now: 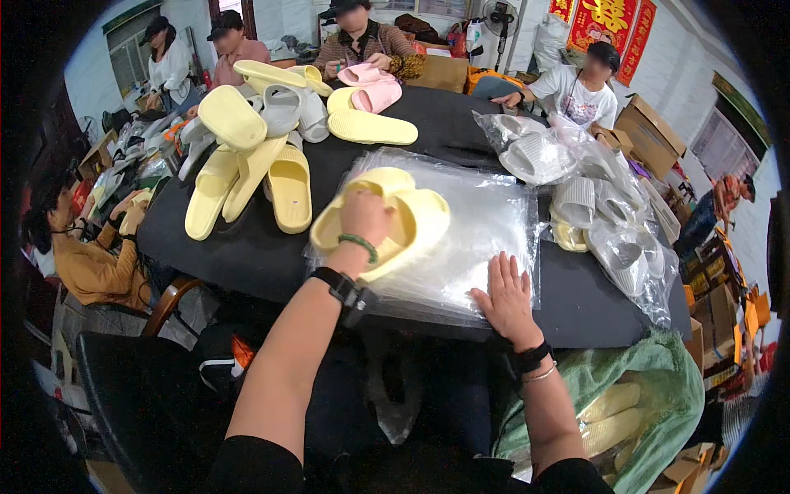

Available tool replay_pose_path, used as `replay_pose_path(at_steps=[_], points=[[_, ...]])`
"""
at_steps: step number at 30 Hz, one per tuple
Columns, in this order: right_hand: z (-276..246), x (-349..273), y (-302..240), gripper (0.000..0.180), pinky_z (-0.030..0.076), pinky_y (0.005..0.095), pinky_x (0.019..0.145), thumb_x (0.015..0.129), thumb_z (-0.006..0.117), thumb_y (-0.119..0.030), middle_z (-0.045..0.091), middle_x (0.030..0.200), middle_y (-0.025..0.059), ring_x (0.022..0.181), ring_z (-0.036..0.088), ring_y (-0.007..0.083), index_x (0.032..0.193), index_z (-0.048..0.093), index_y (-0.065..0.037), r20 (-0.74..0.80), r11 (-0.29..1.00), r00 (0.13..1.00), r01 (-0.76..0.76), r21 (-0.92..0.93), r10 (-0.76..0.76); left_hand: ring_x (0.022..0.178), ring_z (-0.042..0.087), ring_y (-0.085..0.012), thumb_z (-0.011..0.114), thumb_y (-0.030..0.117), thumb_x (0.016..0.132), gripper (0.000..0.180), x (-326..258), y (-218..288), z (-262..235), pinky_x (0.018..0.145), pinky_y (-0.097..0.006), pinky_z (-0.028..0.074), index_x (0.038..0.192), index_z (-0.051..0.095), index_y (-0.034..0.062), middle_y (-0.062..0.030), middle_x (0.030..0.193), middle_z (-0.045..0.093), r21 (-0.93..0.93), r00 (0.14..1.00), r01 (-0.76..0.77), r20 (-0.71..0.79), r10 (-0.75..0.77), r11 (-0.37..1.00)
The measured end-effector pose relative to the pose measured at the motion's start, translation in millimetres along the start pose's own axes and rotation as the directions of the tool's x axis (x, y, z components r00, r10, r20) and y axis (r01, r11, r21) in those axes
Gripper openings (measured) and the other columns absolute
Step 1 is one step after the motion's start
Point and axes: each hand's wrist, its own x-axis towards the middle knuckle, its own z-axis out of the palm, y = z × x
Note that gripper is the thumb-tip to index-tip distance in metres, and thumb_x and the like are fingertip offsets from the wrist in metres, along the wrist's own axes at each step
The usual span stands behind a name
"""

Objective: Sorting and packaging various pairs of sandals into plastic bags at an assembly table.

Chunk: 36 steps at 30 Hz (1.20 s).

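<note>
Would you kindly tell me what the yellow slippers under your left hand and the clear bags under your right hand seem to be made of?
The pale yellow thick-soled slippers look like moulded foam or soft rubber: matte, seamless, rounded edges. The stack of clear flat bags looks like thin plastic film: see-through, glossy, with glare and wrinkles. The left hand rests on the slippers, the right hand lies flat on the bags.

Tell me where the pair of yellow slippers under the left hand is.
In the head view, the pair of yellow slippers lies centre frame on the stack of clear plastic bags, under the left hand, left of the right hand.
</note>
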Motion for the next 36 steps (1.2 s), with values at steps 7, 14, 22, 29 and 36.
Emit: replay_pose_path(at_steps=[7,14,22,29,36], points=[[1,-1,-4,0.076,0.020,0.0575,0.113,0.095,0.046,-0.055,0.032,0.151,0.0250,0.142,0.027,0.0413,0.143,0.036,0.003,-0.060,1.000,0.998,0.010,-0.001,-0.010,0.085,0.065,-0.0351,0.071,0.033,0.081,0.032,19,-58,-17,0.073,-0.046,0.053,0.082,0.071,0.0008,-0.0182,0.091,0.067,0.102,0.980,0.197,-0.021,-0.196,0.975],[-3,-6,2,0.074,0.023,0.0569,0.112,0.095,0.047,-0.053,0.034,0.150,0.0240,0.141,0.030,0.0398,0.142,0.039,0.004,-0.096,1.000,0.995,0.006,-0.026,-0.008,0.077,0.066,-0.0382,0.070,0.035,0.079,0.036,51,47,-50,0.072,-0.046,0.052,0.078,0.069,-0.0018,-0.0231,0.078,0.066,-0.071,0.982,-0.187,-0.042,0.185,0.980],[-3,-2,-10,0.074,0.023,0.0568,0.112,0.094,0.047,-0.053,0.035,0.150,0.0240,0.141,0.030,0.0399,0.141,0.039,0.004,-0.106,1.000,0.994,0.029,0.004,-0.029,0.079,0.068,-0.0360,0.072,0.033,0.076,0.032,60,117,50,0.075,-0.043,0.054,0.081,0.072,0.0011,-0.0202,0.082,0.069,-0.165,0.970,-0.189,0.123,0.211,0.968],[-7,-5,-3,0.073,0.023,0.0570,0.112,0.094,0.048,-0.053,0.036,0.149,0.0226,0.140,0.032,0.0387,0.141,0.040,0.003,-0.121,1.000,0.993,0.012,0.004,-0.011,0.086,0.068,-0.0349,0.071,0.034,0.080,0.033,75,65,60,0.077,-0.044,0.054,0.085,0.071,0.0018,-0.0197,0.090,0.070,-0.073,0.995,-0.014,0.098,0.021,0.997],[-6,-5,-3,0.074,0.022,0.0573,0.113,0.093,0.049,-0.055,0.038,0.149,0.0218,0.141,0.030,0.0386,0.141,0.041,0.001,-0.126,0.998,0.992,0.020,0.053,-0.014,0.090,0.068,-0.0362,0.067,0.033,0.081,0.033,70,-58,19,0.080,-0.046,0.054,0.093,0.071,0.0021,-0.0213,0.096,0.070,0.132,0.960,0.231,0.129,-0.247,0.964]])
